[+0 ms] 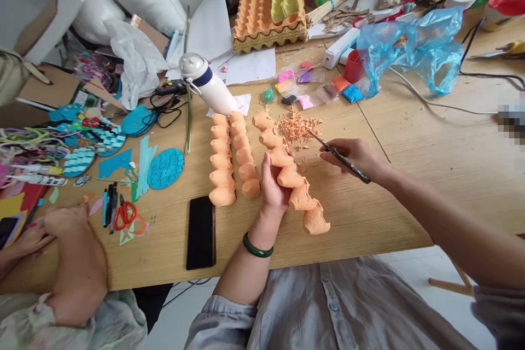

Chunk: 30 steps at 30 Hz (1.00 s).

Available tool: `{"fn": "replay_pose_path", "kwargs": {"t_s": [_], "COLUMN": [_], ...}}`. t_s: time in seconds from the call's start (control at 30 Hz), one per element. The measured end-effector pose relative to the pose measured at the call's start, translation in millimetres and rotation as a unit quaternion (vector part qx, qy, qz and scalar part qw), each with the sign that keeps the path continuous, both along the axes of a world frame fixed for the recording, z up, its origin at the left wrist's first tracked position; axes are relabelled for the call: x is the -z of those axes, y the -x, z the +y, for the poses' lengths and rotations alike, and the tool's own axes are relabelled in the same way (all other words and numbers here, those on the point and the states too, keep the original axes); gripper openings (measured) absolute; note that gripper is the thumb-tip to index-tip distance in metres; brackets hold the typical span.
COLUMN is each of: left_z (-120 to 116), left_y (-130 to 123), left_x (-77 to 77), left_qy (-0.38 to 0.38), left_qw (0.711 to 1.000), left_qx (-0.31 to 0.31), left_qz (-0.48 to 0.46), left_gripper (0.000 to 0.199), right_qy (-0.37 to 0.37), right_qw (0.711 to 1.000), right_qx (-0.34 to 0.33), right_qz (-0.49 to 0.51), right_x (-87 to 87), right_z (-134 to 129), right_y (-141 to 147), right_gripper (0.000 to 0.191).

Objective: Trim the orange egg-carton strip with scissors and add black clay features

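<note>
My left hand (275, 186), with a green bangle at the wrist, is closed around an orange egg-carton strip (292, 176), holding it at a slant with its cups in a row. Its right edge looks ragged. In my closed right hand (344, 156) is a knife (348, 165) with a dark patterned handle. The thin blade points left and away from me, over a pile of orange carton shavings (299, 127), apart from the strip. Two more egg-carton strips, one on the left (221, 163) and one beside it (245, 154), lie on the table.
A black phone (200, 232) lies near the front edge. Behind the strips leans a white bottle (211, 85). Small colored clay packets (305, 83), egg trays (266, 19) and a blue plastic bag (414, 46) are farther back. Red-handled scissors (124, 214) and another person's arm (77, 251) are left.
</note>
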<state>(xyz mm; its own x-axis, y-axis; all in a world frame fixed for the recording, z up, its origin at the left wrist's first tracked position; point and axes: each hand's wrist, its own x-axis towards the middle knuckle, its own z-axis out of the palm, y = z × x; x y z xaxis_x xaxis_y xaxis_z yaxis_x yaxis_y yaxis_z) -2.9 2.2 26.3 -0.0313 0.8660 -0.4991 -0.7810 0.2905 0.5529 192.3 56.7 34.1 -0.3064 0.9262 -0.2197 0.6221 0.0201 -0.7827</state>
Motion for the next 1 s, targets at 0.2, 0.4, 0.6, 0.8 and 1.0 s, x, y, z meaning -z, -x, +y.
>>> {"fn": "replay_pose_path", "kwargs": {"t_s": [0.2,0.4,0.6,0.8,1.0], "left_z": [2,2,1,-1,-4], "left_y": [-1,-5,-10,-10,-11], "left_x": [5.2,14.5,19.2,14.6,9.8], "left_qy": [-0.038,-0.093,-0.068,-0.035,-0.021], "left_qw": [0.999,0.994,0.995,0.999,0.999], "left_qx": [-0.006,-0.024,-0.03,-0.014,-0.041], "left_qz": [-0.004,0.046,0.069,0.025,0.029], "left_gripper": [0.05,0.041,0.045,0.051,0.046], "right_qy": [0.121,-0.248,-0.371,-0.414,-0.413], "right_qw": [0.936,0.965,0.921,0.897,0.894], "right_qx": [0.008,0.022,-0.116,-0.139,-0.143], "right_qz": [0.329,0.086,-0.019,-0.068,-0.098], "right_x": [6.3,29.2,41.7,51.7,55.2], "right_z": [7,-4,-6,-5,-11], "right_y": [29,37,28,32,34], "right_gripper": [0.048,0.039,0.031,0.034,0.036]}}
